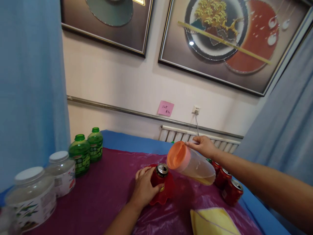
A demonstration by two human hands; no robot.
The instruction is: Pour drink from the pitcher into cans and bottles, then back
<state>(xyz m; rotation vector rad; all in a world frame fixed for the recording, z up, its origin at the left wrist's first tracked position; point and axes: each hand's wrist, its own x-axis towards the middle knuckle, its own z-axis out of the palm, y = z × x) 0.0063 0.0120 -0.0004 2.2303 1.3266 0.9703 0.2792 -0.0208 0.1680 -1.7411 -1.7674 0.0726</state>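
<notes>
My left hand (144,186) is wrapped round a red drink can (158,175), which stands open-topped on a red wavy-edged dish (168,192). With my right hand (201,146) I grip a clear plastic pitcher (199,166) by its handle. The pitcher is tilted left, its orange lid (176,156) close beside the can's top. Some yellowish liquid lies along the pitcher's lower side. Whether any liquid is flowing out, I cannot make out.
Several red cans (232,192) stand at the right. Two green bottles (80,156) and white-lidded jars (33,197) line the left side. A folded yellow cloth (214,222) lies in front on the purple sheet (102,195). A radiator (168,133) is behind.
</notes>
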